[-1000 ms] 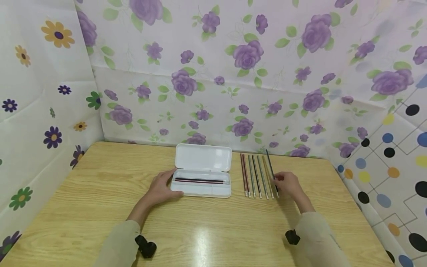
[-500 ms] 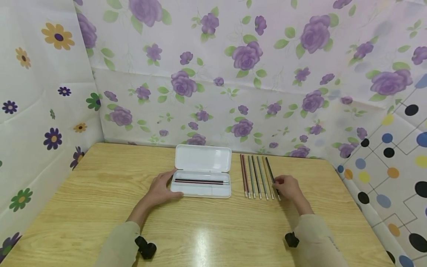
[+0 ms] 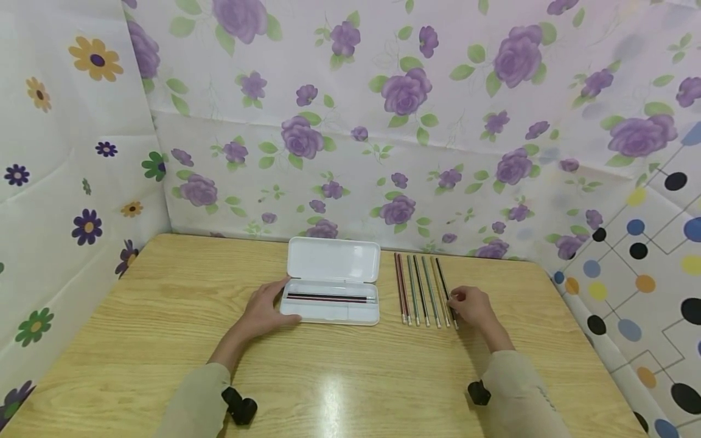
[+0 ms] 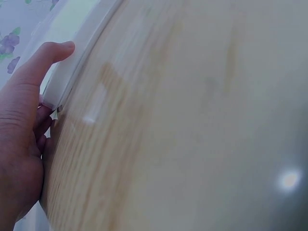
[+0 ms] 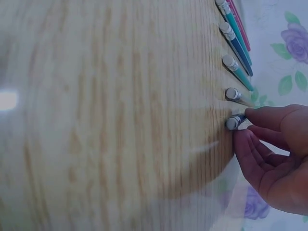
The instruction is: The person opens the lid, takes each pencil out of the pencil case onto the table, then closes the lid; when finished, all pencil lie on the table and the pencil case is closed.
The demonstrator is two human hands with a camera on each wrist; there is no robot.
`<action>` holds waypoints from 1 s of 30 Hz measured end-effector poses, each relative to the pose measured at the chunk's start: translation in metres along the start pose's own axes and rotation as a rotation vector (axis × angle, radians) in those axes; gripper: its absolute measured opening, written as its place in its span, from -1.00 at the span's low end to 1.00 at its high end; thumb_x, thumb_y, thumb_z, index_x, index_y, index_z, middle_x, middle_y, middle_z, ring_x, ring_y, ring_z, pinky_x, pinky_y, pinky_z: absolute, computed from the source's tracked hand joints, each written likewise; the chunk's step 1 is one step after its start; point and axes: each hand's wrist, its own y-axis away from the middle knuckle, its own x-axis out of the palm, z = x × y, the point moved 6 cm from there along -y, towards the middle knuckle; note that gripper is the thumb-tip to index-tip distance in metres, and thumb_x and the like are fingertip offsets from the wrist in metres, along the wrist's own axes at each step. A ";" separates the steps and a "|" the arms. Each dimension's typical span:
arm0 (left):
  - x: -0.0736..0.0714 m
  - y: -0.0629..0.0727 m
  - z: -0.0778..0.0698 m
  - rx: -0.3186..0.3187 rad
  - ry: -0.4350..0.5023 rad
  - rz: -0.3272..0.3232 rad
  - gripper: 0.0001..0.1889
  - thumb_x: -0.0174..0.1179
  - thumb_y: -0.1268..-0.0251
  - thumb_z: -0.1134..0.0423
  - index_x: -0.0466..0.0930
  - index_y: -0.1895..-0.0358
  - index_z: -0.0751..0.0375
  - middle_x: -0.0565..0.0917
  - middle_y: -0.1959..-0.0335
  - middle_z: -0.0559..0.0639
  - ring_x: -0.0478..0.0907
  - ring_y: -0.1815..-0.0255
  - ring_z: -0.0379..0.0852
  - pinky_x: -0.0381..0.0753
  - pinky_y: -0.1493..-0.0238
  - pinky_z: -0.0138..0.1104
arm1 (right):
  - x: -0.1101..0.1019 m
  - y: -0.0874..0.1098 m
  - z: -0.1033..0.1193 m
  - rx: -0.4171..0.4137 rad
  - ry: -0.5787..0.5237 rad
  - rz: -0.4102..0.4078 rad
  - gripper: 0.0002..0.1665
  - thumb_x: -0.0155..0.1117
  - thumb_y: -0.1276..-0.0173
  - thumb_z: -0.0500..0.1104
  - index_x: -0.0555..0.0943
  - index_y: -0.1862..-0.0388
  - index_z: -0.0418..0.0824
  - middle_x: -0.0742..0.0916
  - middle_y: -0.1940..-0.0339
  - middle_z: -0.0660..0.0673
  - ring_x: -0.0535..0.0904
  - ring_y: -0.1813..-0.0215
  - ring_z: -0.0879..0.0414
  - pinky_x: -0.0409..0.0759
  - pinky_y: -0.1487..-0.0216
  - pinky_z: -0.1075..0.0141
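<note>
An open white pencil case (image 3: 320,312) lies on the table, its lid tipped back, with a few dark and red pencils (image 3: 328,297) along its inner tray. My left hand (image 3: 264,309) grips the case's left end, thumb on the front edge; the left wrist view shows the thumb over the rim and the other fingers partly hidden. To the right of the case, several pencils lie in a row, eraser ends toward me. At the row's right end, my right hand (image 3: 472,306) pinches a dark pencil (image 3: 442,280) near its eraser end, which shows in the right wrist view.
Left of that dark pencil lie a gold pencil (image 3: 440,292), a teal one (image 3: 431,291) and a red one (image 3: 399,286). Flowered cloth (image 3: 339,152) hangs behind the wooden table (image 3: 328,371), and a dotted cloth (image 3: 646,283) stands at the right.
My right hand has moved the dark pencil down toward me, so it now lies in line with the row. The left hand and the pencil case have stayed put.
</note>
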 end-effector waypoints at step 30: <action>0.000 -0.001 0.003 0.008 0.003 -0.001 0.01 0.46 0.06 -0.10 0.19 -0.47 0.22 0.32 -0.37 0.28 0.13 -0.38 0.32 0.09 -0.29 0.22 | 0.008 -0.014 0.095 -0.282 0.079 0.010 -0.64 0.22 -0.37 -0.32 0.57 -0.08 -0.49 0.69 0.14 -0.31 0.63 0.13 -0.15 0.62 0.14 0.05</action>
